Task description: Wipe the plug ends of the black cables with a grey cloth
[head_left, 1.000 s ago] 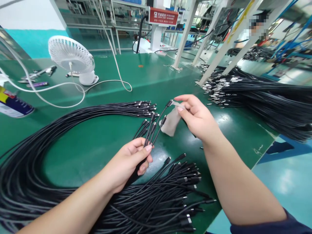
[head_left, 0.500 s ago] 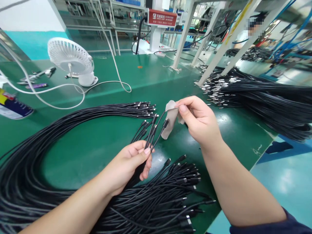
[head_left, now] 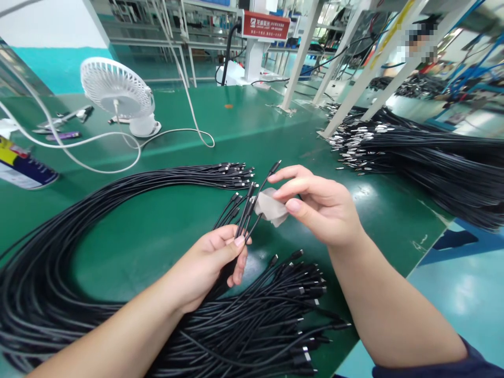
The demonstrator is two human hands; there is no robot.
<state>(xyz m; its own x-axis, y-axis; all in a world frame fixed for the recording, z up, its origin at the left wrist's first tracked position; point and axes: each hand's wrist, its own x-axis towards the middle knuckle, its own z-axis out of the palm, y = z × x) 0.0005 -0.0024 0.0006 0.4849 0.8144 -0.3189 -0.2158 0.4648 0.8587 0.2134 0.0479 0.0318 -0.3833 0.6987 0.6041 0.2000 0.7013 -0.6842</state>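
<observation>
My left hand (head_left: 224,254) is closed around several black USB cables (head_left: 241,226), with the thumb on top and the connector ends sticking up out of the fist. One of these cables reaches up to my right hand (head_left: 318,202), its connector beside the index fingertip. A small whitish cloth (head_left: 271,206) is bunched against the cables, held at my right thumb and fingers; it hides part of another cable's end. Below my hands, many more cables (head_left: 268,310) lie in a pile with their plugs pointing right.
A curved cable bundle (head_left: 157,181) loops across the green table (head_left: 165,226). A white fan (head_left: 118,89) with a cord stands at back left, near a can (head_left: 27,165). At right, beside metal posts (head_left: 346,68), lies another large cable bundle (head_left: 425,152). A person (head_left: 419,44) is in the background.
My right hand has brought the cloth down and left onto the cable ends, bunching it. One cable now points upward past the index finger. My left hand keeps its hold.
</observation>
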